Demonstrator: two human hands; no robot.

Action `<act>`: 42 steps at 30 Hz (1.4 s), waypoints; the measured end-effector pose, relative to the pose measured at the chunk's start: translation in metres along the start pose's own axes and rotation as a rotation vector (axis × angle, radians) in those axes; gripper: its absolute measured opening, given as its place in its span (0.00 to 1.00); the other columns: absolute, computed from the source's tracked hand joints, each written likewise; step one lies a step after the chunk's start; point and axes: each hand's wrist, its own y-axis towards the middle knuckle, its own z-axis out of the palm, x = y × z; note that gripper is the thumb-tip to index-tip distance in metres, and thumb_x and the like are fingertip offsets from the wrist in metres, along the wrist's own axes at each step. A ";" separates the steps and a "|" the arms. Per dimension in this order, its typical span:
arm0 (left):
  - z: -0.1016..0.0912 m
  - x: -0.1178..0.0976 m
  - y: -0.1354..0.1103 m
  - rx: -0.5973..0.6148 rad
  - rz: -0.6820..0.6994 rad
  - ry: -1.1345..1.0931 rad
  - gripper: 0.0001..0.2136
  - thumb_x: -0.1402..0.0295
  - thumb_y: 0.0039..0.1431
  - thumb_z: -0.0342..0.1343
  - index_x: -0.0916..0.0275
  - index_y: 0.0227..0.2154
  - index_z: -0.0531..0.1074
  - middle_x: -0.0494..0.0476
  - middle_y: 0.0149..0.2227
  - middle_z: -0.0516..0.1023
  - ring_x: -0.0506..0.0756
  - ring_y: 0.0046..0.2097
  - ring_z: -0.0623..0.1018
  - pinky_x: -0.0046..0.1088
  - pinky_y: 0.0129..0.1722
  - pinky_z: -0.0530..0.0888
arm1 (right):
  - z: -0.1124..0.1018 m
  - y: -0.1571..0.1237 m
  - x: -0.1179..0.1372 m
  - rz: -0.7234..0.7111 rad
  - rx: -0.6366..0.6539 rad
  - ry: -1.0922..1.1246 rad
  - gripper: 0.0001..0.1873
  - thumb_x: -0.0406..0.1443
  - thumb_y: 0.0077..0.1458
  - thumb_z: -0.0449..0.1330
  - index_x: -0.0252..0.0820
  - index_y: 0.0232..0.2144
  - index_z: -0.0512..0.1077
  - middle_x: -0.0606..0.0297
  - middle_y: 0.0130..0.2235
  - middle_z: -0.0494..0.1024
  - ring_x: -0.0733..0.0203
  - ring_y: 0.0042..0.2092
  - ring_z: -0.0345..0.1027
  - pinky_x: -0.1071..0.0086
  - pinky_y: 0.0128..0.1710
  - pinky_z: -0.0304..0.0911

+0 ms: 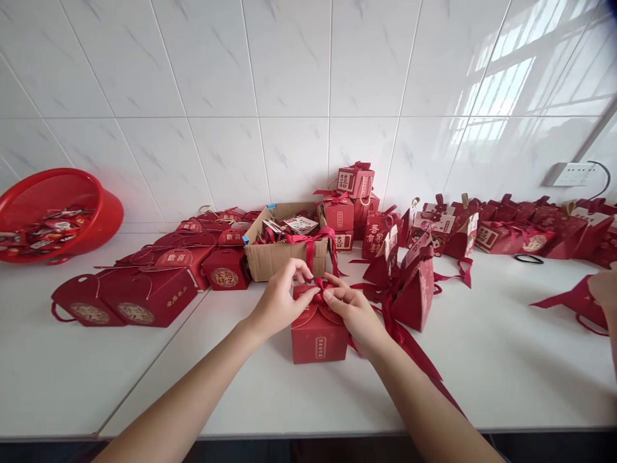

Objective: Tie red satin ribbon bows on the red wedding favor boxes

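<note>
A small red gift box [318,337] stands on the white table [506,360] in front of me. Both hands are over its top. My left hand [282,299] pinches a red ribbon [319,284] at the box's top, fingers closed. My right hand [354,308] pinches the same ribbon from the right side. A long tail of ribbon trails to the right under my right forearm.
A cardboard carton [284,247] of ribbons and tags sits just behind. Flat red boxes [144,289] lie to the left, stacked and finished boxes [354,183] at the wall, more to the right. A red basin [53,215] of sweets stands far left. Another person's hand [607,289] shows at the right edge.
</note>
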 end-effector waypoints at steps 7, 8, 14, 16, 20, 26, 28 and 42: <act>-0.005 -0.004 -0.008 0.118 -0.117 -0.125 0.05 0.66 0.56 0.57 0.62 0.33 0.73 0.55 0.34 0.77 0.53 0.36 0.76 0.28 0.38 0.73 | 0.002 0.001 -0.002 -0.048 -0.004 -0.081 0.17 0.49 0.53 0.61 0.41 0.27 0.78 0.53 0.55 0.69 0.50 0.67 0.44 0.55 0.60 0.53; -0.006 -0.002 -0.008 0.116 -0.145 -0.140 0.06 0.65 0.55 0.58 0.62 0.31 0.74 0.55 0.33 0.78 0.54 0.36 0.77 0.29 0.38 0.73 | 0.002 0.001 -0.002 -0.060 -0.001 -0.098 0.18 0.49 0.54 0.60 0.41 0.27 0.78 0.53 0.54 0.70 0.50 0.66 0.44 0.54 0.59 0.54; -0.019 0.027 0.011 0.213 -0.243 -0.270 0.09 0.63 0.49 0.63 0.64 0.24 0.77 0.56 0.29 0.79 0.54 0.32 0.78 0.29 0.36 0.75 | 0.003 -0.001 0.001 -0.061 -0.013 -0.141 0.20 0.50 0.57 0.57 0.42 0.27 0.77 0.54 0.48 0.75 0.50 0.64 0.52 0.54 0.59 0.54; -0.024 0.035 0.016 0.249 -0.267 -0.339 0.09 0.63 0.48 0.64 0.65 0.25 0.77 0.57 0.29 0.80 0.54 0.32 0.78 0.29 0.35 0.75 | 0.004 0.001 -0.002 -0.055 -0.023 -0.138 0.18 0.49 0.58 0.56 0.43 0.37 0.75 0.56 0.48 0.75 0.52 0.58 0.62 0.58 0.54 0.60; -0.026 0.044 0.016 0.285 -0.251 -0.410 0.09 0.63 0.50 0.62 0.65 0.27 0.76 0.56 0.30 0.79 0.53 0.34 0.78 0.29 0.37 0.75 | 0.004 0.007 -0.009 -0.155 -0.144 -0.327 0.16 0.42 0.54 0.59 0.41 0.43 0.69 0.59 0.42 0.76 0.58 0.41 0.70 0.66 0.40 0.66; -0.027 0.046 0.006 0.322 -0.236 -0.477 0.09 0.63 0.54 0.60 0.64 0.31 0.76 0.58 0.35 0.79 0.55 0.39 0.78 0.32 0.43 0.75 | -0.011 0.003 0.026 -0.317 0.022 -0.783 0.06 0.33 0.52 0.59 0.43 0.34 0.74 0.63 0.34 0.78 0.59 0.37 0.70 0.64 0.40 0.65; -0.028 0.047 0.004 0.324 -0.251 -0.514 0.09 0.62 0.54 0.60 0.64 0.31 0.76 0.58 0.35 0.79 0.55 0.40 0.78 0.33 0.44 0.75 | -0.016 0.003 0.048 -0.282 0.256 -0.904 0.08 0.37 0.50 0.63 0.45 0.35 0.75 0.64 0.34 0.78 0.59 0.36 0.71 0.65 0.38 0.65; -0.030 0.034 -0.002 0.274 -0.294 -0.527 0.05 0.69 0.61 0.51 0.63 0.36 0.70 0.56 0.37 0.75 0.53 0.41 0.76 0.29 0.42 0.73 | 0.007 0.040 0.031 -0.275 0.361 -0.660 0.06 0.35 0.58 0.56 0.42 0.39 0.67 0.64 0.36 0.74 0.63 0.36 0.68 0.68 0.36 0.66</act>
